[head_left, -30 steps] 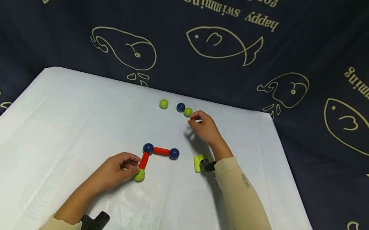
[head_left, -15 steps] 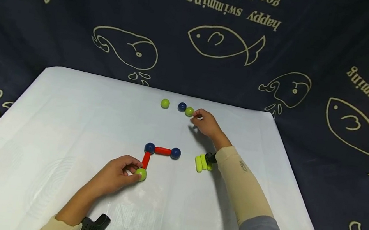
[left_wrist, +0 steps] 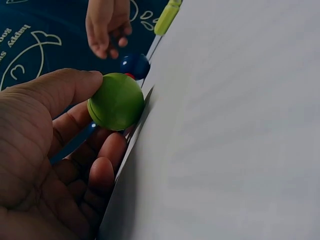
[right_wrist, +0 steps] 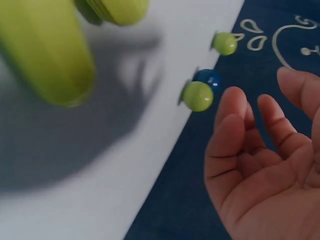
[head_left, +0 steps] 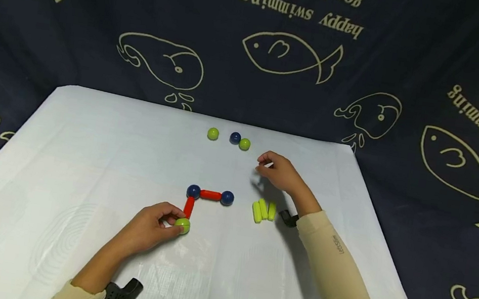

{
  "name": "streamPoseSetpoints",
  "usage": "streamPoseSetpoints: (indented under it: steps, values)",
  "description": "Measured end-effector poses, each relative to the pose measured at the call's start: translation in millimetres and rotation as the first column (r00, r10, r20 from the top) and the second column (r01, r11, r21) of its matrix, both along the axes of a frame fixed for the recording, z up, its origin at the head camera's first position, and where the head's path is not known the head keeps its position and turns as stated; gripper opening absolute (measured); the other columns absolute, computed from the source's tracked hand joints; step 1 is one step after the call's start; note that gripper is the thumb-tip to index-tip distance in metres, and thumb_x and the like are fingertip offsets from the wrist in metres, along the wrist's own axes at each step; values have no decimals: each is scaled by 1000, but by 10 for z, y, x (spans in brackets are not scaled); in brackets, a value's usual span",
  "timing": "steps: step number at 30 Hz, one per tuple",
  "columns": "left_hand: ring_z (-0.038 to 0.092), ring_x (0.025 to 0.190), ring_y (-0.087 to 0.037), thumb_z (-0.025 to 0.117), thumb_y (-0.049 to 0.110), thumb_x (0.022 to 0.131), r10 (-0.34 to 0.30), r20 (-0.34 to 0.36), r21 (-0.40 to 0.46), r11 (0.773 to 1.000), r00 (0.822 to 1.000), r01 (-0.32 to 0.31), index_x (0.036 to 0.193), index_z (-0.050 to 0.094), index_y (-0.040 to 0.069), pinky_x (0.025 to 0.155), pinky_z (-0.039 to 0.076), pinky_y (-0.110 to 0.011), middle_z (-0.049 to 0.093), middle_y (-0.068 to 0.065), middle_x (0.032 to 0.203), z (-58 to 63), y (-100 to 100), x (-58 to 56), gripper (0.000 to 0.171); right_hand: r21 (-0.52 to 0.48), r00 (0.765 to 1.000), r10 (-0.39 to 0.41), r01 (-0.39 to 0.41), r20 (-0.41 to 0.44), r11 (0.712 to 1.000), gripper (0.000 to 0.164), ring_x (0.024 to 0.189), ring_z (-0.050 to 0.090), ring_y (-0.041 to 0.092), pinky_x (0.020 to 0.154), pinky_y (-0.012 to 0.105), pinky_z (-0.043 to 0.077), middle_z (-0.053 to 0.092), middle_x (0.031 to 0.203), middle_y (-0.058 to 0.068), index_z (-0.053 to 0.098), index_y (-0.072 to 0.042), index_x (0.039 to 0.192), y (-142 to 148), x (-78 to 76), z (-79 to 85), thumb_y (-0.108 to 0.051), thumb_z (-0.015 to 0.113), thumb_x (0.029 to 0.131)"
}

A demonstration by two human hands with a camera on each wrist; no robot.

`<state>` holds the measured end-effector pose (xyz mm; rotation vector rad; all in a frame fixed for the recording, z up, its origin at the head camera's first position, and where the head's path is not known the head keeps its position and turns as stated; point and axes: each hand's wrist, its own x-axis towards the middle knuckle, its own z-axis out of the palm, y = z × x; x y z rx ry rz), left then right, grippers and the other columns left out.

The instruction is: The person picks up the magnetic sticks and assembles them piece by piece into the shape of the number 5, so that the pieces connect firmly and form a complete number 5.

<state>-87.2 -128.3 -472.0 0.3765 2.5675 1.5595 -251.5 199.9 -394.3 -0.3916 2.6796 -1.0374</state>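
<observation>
My left hand (head_left: 152, 228) pinches a green ball (left_wrist: 117, 101) between thumb and fingers. That ball is the near end of an L-shaped chain: a red rod (head_left: 188, 207) runs from it to a blue ball (head_left: 193, 191), and a second red rod (head_left: 211, 195) leads right to another blue ball (head_left: 227, 198). My right hand (head_left: 281, 172) is over the table's right half with loosely bent fingers and nothing between them, as the right wrist view (right_wrist: 265, 160) also shows. Below it lie several yellow-green rods (head_left: 263, 210) side by side.
Toward the far table edge sit a lone green ball (head_left: 212, 134) and, right of it, a blue ball (head_left: 235, 138) close beside another green ball (head_left: 245, 144). A white cloth (head_left: 97, 150) covers the table. A dark printed curtain (head_left: 212, 84) hangs behind.
My right hand reached close to the far green ball, then drew back toward me and to the right, leaving that ball in place. My left hand stays at the chain's green ball.
</observation>
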Motion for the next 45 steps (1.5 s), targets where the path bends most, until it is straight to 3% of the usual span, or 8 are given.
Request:
streamPoseSetpoints:
  steps: [8,16,21,28,45]
  values:
    - [57,82,-14,78,15,85,-3,8,6,1000,1000,3,104,71,12,69,48,-27,63,5,89,40,13,6,20,68,1000,14,-12,-19,998,22,86,61,23,71,36,49,64,104,9,62,-1,114,293,422,-17,-17,63,98]
    - [57,82,-14,78,15,85,2,6,0,1000,1000,-2,104,71,12,70,48,-27,63,5,88,38,16,7,20,49,999,-38,36,34,998,16,82,59,20,68,35,47,62,95,6,63,-5,106,542,651,-171,-18,65,96]
    - [57,81,-14,79,16,86,8,7,-5,1000,1000,-8,105,71,13,70,48,-27,63,5,89,37,14,12,21,40,997,-29,27,70,999,14,76,57,19,66,33,47,60,90,5,61,-7,101,576,715,-263,-17,68,94]
    - [57,81,-14,78,16,86,9,9,-13,1000,1000,-9,105,71,12,70,48,-28,63,4,89,26,16,3,21,77,998,-26,21,58,997,19,72,50,18,63,33,43,56,86,4,59,-6,99,545,749,-345,-16,73,90]
    - [58,81,-13,79,15,85,16,-11,3,1000,1000,-16,105,72,11,69,48,-27,63,4,87,37,23,1,21,119,999,15,-21,45,993,19,68,50,17,61,32,43,58,84,3,62,-4,112,537,790,-382,-6,61,93]
